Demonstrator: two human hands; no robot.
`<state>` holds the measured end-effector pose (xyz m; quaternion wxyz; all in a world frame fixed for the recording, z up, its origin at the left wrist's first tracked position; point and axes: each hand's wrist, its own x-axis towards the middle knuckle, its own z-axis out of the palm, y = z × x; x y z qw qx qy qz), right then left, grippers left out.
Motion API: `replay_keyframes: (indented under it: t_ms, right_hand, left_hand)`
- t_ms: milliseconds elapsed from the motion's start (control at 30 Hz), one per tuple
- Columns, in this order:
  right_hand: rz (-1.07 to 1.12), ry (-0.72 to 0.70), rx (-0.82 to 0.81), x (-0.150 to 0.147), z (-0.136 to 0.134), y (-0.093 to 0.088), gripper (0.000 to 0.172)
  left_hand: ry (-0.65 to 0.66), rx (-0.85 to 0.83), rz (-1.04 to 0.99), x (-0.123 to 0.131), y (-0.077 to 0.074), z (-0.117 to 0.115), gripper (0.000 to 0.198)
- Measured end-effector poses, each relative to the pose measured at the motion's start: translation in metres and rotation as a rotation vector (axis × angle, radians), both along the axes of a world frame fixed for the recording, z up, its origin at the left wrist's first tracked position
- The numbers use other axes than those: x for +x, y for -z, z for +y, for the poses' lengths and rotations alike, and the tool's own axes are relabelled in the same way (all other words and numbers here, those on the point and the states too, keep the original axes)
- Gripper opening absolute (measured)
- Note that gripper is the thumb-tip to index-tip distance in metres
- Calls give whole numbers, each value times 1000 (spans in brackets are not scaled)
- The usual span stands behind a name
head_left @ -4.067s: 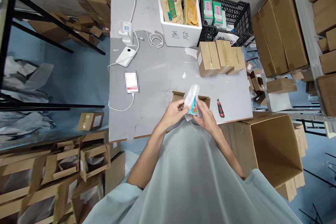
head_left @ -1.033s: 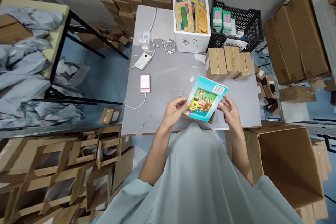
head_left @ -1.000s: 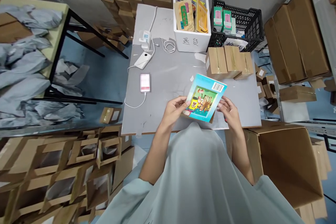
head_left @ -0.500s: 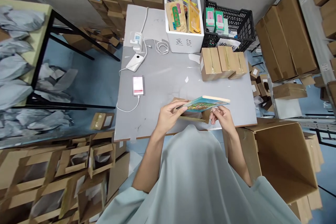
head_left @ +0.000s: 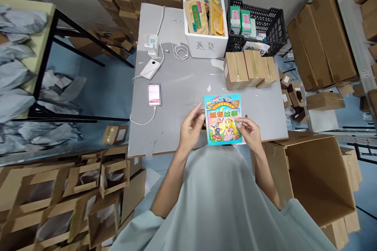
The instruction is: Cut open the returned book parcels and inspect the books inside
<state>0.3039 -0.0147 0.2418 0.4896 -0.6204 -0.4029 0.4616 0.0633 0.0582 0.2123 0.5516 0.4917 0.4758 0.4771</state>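
A picture book (head_left: 224, 120) with a bright blue cover, large Chinese characters and a cartoon girl with long blond hair faces up over the table's front edge. My right hand (head_left: 249, 132) grips its right edge, fingers and thumb closed on it. Close by the left edge is my left hand (head_left: 190, 128), its thumb and fingers apart, apparently just off the book. The book covers nearly all of the small open carton beneath it.
On the grey table (head_left: 182, 86) are a phone (head_left: 154, 95) on a cable, a power bank (head_left: 150, 69), small cartons (head_left: 237, 71), a white foam box (head_left: 206, 47) of books and a black crate (head_left: 271, 27). A large open carton (head_left: 321, 176) stands at right.
The book has turned from nearly edge-on to cover up, facing me. My left hand has come off its left side, while my right hand keeps hold. More of the carton is now hidden.
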Motion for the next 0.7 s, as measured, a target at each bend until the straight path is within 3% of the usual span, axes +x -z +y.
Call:
replay_keyframes:
  t_ms: [100, 300, 433, 567, 700]
  right_hand:
    - [-2, 23, 18, -5, -2, 5, 51]
    - [-74, 32, 68, -12, -8, 10, 47]
    - [-274, 101, 114, -25, -10, 6, 63]
    - [-634, 28, 277, -47, -9, 7, 40]
    - [-899, -103, 345, -71, -12, 16, 39]
  left_hand:
    - [-38, -57, -84, 4, 6, -3, 82]
    - [-68, -40, -72, 2, 12, -1, 76]
    - [-40, -61, -37, 9, -2, -5, 63]
    - [123, -168, -164, 26, -20, -18, 58]
    - [25, -167, -189, 42, -25, -24, 63]
